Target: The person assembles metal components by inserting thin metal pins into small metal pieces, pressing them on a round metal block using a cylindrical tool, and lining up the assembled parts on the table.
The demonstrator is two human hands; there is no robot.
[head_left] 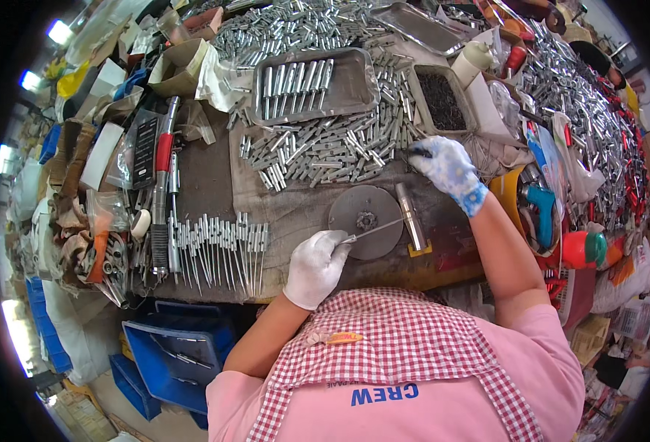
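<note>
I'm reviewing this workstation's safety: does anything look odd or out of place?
The gloves look mismatched: plain white on the left hand, blue-patterned white on the right hand, which looks dark around the fingertips.

Left hand (315, 269) holding rod (378, 230), right hand (445, 168) near metal parts (325, 153)

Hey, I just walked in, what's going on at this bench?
A gloved person is at work. The left hand holds a thin-shafted metal piece over a round grey disc. The right hand is beside a pile of silver parts; whether it grips anything is unclear. Similar pieces lie in a row at the left.
</note>
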